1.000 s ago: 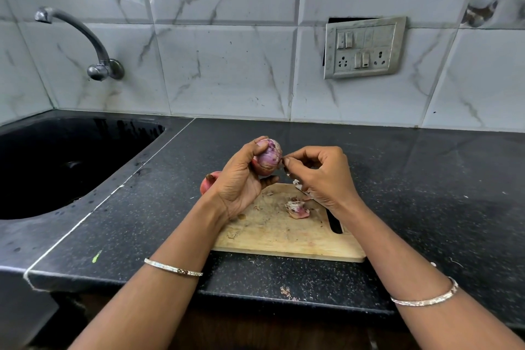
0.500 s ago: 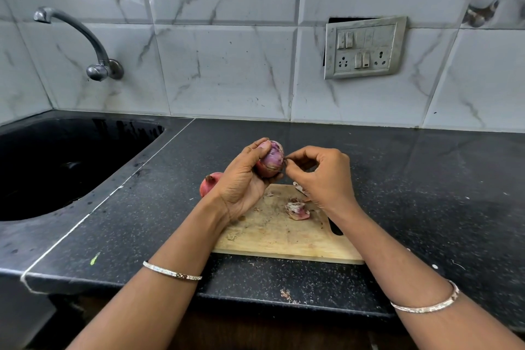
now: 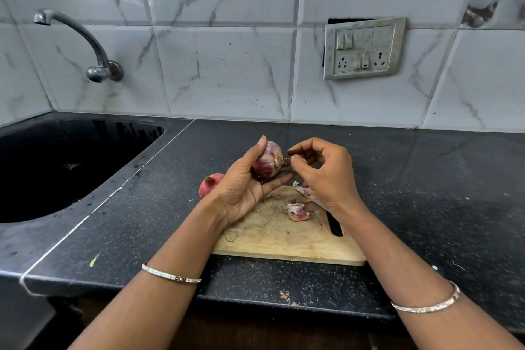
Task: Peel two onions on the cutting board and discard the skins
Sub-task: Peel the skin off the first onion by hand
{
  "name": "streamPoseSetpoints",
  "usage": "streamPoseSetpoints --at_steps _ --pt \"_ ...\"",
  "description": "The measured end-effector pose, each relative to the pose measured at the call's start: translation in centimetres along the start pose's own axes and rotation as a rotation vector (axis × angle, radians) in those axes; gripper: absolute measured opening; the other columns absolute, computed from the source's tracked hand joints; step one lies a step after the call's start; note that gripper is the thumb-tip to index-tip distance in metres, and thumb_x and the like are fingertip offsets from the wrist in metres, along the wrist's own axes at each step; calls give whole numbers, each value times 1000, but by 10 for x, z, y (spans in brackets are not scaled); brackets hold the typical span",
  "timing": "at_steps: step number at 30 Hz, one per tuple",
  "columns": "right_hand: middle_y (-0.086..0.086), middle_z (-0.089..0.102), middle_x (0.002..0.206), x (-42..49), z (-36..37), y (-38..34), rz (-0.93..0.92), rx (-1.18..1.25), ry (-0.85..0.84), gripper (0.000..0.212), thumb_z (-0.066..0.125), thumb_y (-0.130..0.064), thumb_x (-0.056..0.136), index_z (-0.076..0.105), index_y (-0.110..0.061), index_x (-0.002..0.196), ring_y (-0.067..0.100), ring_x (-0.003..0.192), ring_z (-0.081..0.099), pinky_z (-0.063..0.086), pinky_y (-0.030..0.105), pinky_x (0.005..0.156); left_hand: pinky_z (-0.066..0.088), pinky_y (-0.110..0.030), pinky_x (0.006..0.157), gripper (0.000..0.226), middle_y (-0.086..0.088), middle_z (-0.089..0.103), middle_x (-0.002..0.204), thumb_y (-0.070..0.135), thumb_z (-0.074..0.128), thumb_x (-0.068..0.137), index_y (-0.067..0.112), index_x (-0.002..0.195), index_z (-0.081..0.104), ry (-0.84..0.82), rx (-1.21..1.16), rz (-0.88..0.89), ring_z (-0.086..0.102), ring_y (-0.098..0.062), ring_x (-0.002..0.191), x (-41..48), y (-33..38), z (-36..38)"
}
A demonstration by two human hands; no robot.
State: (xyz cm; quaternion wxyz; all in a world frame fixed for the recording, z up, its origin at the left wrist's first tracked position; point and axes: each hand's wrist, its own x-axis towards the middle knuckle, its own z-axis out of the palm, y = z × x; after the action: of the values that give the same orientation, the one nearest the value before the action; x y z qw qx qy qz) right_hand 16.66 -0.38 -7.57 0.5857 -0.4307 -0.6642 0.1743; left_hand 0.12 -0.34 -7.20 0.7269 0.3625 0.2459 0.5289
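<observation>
Left hand (image 3: 244, 187) grips an onion (image 3: 267, 162) above the board (image 3: 284, 239), thumb on top, fingers beneath. Right hand (image 3: 326, 173) is curled, thumb and forefinger pinching at the onion's root end. A second onion (image 3: 208, 185) sits on the counter (image 3: 426, 179) behind the left wrist. Skins (image 3: 297, 211) lie on the board.

Left hand (image 3: 244, 190) covering near side of held onion (image 3: 268, 160) and right part of second onion (image 3: 209, 184) behind wrist. Right hand (image 3: 326, 176) hiding far right corner of cutting board (image 3: 284, 236) and most of knife (image 3: 304, 192); only blade bit showing. Pinch at root: fingertips too small to tell whether gripping skin. Sink (image 3: 34, 207) getting cut off at left edge. Both forearms running off bottom edge.
</observation>
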Motion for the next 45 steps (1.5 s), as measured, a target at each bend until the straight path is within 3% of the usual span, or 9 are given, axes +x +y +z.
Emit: streamPoseSetpoints --at_steps 4,15,19,23,28,34,36,41,45 --pt "-9 73 85 -4 1 -3 -149 -107 -95 15 83 -15 80 76 -16 94 9 76 69 56 21 72 52 -44 103 72 -31 64 129 45 51 102 -14 143 40 -40 57 2 64 -35 123 -1 0 -1" --pt "-7 72 82 -8 6 3 -423 -361 72 7 79 -14 84 80 -13 91 6 67 64 57 33 60 60 -40 91 63 -24 67 124 53 51 97 0 132 52 -52 136 16 67 -31 118 -1 -2 -3" --pt "-8 71 90 -8 6 -1 -416 -350 40 21 79 -22 84 78 -15 103 4 75 64 58 27 68 59 -44 95 76 -31 57 138 57 50 99 -7 140 48 -27 173 37 60 -37 128 3 -4 -7" --pt "-9 69 93 -7 5 -2 -386 -300 11 34 78 -20 84 75 -17 117 2 78 63 57 23 72 60 -43 93 71 -23 66 130 57 48 98 -3 137 54 -37 244 41 65 -33 122 2 -3 -5" --pt "-7 71 90 -6 5 -1 -408 -293 6 22 78 -13 84 79 -17 106 5 80 65 56 25 73 60 -45 86 77 -25 62 135 57 55 96 -3 142 45 4 260 68 65 -35 122 2 -4 -5" --pt "-10 66 88 -4 4 2 -409 -329 -28 7 76 -14 89 74 -16 96 4 78 61 50 21 70 58 -51 95 78 -27 66 128 60 48 98 -6 140 44 2 315 51 65 -35 122 2 -3 -4" --pt "-9 62 91 -5 5 3 -406 -360 -51 8 71 -10 91 70 -16 97 8 80 59 52 27 69 59 -50 91 81 -28 65 128 63 51 96 -3 142 45 10 325 43 67 -38 117 3 -4 -5" --pt "-10 55 93 -5 7 2 -367 -339 -44 10 59 -6 94 59 -15 97 10 81 54 50 38 68 63 -44 76 84 -24 68 107 68 48 91 -5 130 58 33 318 -15 74 -29 77 4 -3 -7" --pt "-9 57 98 -4 5 -2 -346 -277 -45 12 64 -10 94 62 -17 104 7 86 57 52 32 73 63 -39 70 78 -23 67 108 68 48 93 0 130 60 18 335 -3 71 -28 77 4 -3 -7"
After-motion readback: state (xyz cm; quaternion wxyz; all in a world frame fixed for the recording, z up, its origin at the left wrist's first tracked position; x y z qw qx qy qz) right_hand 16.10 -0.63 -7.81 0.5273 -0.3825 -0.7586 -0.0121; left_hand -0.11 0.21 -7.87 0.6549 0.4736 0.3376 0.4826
